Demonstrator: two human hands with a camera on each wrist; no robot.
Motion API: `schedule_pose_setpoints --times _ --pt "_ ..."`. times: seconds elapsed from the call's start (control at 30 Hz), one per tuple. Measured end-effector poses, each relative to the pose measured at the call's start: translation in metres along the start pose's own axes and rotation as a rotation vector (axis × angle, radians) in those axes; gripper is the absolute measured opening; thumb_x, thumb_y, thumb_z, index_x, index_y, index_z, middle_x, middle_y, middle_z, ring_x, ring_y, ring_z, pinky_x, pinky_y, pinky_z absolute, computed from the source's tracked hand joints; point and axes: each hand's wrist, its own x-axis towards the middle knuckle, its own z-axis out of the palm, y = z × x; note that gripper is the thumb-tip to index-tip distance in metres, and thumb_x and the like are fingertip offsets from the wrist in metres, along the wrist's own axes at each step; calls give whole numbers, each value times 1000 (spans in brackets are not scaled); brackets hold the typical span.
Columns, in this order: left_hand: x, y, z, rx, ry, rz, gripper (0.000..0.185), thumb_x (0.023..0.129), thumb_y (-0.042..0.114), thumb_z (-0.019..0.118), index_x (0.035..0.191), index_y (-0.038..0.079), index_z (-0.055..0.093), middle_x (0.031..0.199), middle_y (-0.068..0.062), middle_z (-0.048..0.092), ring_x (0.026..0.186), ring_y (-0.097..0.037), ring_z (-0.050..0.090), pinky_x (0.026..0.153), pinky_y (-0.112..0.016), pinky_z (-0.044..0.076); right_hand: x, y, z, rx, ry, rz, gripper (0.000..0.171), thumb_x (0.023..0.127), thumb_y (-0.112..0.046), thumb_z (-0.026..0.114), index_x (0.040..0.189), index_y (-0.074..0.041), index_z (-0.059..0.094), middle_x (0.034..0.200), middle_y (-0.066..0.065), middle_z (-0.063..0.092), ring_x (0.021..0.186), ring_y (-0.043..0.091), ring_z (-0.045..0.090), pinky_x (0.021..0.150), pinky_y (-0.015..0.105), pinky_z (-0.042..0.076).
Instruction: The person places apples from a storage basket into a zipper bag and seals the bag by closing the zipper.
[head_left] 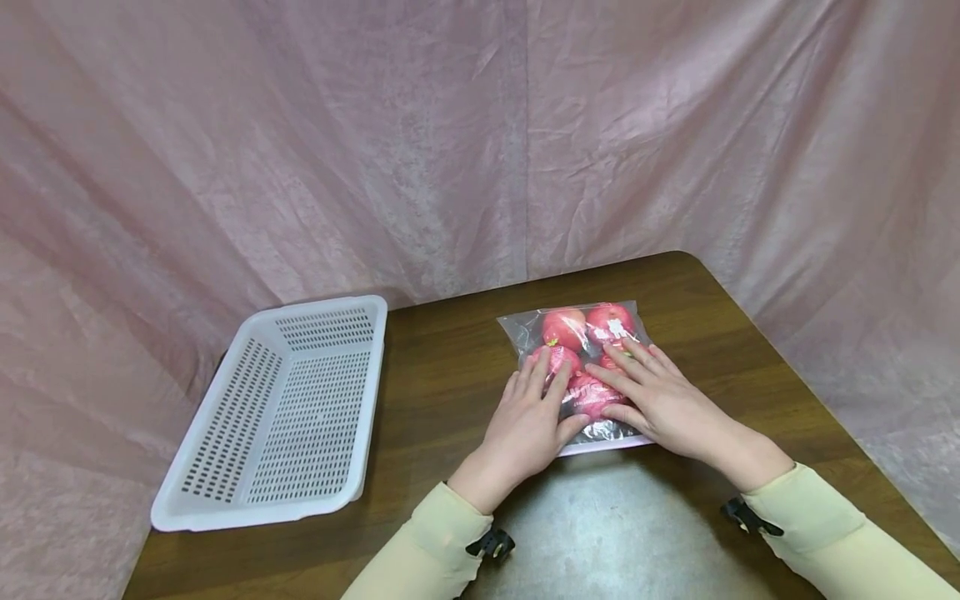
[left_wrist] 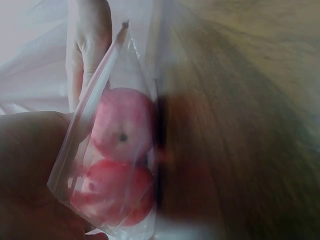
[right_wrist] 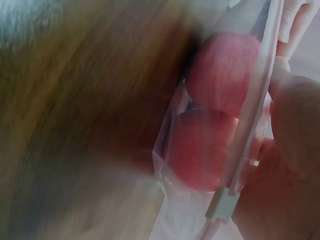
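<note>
A clear plastic slider bag point(head_left: 517, 325) lies flat on the table with several round red fruits point(head_left: 564, 327) inside; they look like apples. Pink print shows on its front. Spread over the bag's near left part, my left hand point(head_left: 525, 425) rests with its fingers straight. My right hand point(head_left: 667, 404) lies likewise on the near right part, fingers fanned out. Neither hand grips anything. Along the edge facing me runs a pale zip strip point(head_left: 607, 445). A whitish slider point(right_wrist: 223, 205) sits on that strip in the right wrist view. My hands cover some of the fruits.
A white perforated plastic basket point(head_left: 318, 417) stands on the left of the brown wooden table point(head_left: 442, 375). A grey metallic-looking surface point(head_left: 615, 517) lies in front of the bag. Pink cloth point(head_left: 420, 150) hangs behind the table and at its sides.
</note>
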Motion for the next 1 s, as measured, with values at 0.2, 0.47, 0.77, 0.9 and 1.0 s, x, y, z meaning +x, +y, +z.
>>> schedule_pose_setpoints --times 0.2,0.47,0.77,0.9,1.0 --pt "8 -3 0 -91 -29 12 85 110 60 59 173 10 34 182 -21 17 166 -43 24 132 -54 24 4 12 -9 14 -41 58 65 108 -37 71 166 -15 52 169 22 45 161 47 32 129 70 17" --pt "-4 -19 -6 -120 -2 -13 83 110 56 61 172 8 36 180 -22 23 165 -40 28 132 -56 24 19 -11 -11 -97 41 81 62 108 -42 69 163 -16 55 169 21 47 153 53 43 125 73 24" --pt "-14 -31 -10 -111 -17 -77 81 111 54 62 172 8 36 180 -19 26 166 -39 25 132 -58 22 34 -45 15 -175 -6 152 70 107 -51 67 166 -18 52 173 18 42 157 54 35 125 75 24" --pt "-14 -29 -5 -94 -27 -37 79 111 52 63 172 7 37 177 -19 32 163 -41 31 130 -61 25 34 -44 17 -187 -8 167 69 108 -50 66 167 -19 50 173 17 42 158 54 34 125 77 22" --pt "-12 -27 -1 -96 -32 -13 78 111 51 62 171 6 38 176 -18 36 162 -42 34 129 -63 26 34 -41 16 -177 -20 176 69 109 -51 65 169 -21 48 174 16 41 159 54 31 125 78 19"
